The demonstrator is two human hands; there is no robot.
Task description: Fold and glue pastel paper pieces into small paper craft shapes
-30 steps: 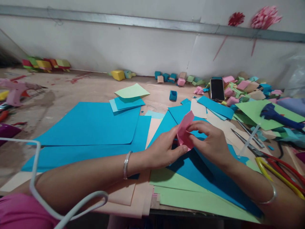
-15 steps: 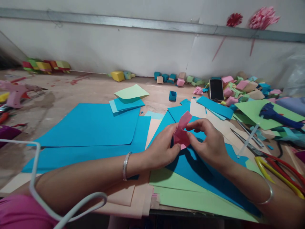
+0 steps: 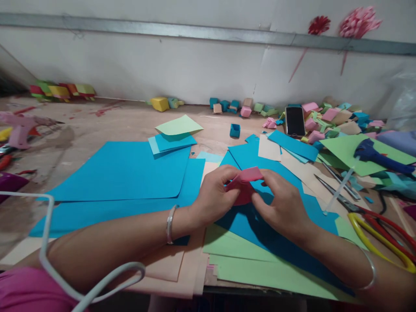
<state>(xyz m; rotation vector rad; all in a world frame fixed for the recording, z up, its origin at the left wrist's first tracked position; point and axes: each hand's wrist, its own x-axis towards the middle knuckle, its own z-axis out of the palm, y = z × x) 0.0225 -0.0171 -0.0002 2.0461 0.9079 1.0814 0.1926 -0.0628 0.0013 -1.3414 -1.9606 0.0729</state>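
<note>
A small folded piece of pink paper [image 3: 249, 175] is held up between my two hands, over blue sheets of paper [image 3: 273, 234]. My left hand [image 3: 217, 193] pinches its left side between thumb and fingers. At the right end, my right hand [image 3: 284, 201] has its fingers curled round the piece, the forefinger at the upper corner and the thumb by the lower edge. Part of the paper is hidden behind my left fingers. Beyond the hands stands a small open blue paper box [image 3: 235, 130].
Large blue sheets [image 3: 130, 169] lie at left, with green sheets [image 3: 253, 271] along the front edge. Scissors [image 3: 360, 210], a blue glue gun [image 3: 380, 158], a phone [image 3: 295, 121] and a heap of paper cubes [image 3: 334, 117] are at right. A pink glue gun [image 3: 21, 128] lies far left.
The pink paper has tipped from standing upright to a flatter, sideways position. My left fingers have come up round its left side, and my right hand has shifted slightly with it.
</note>
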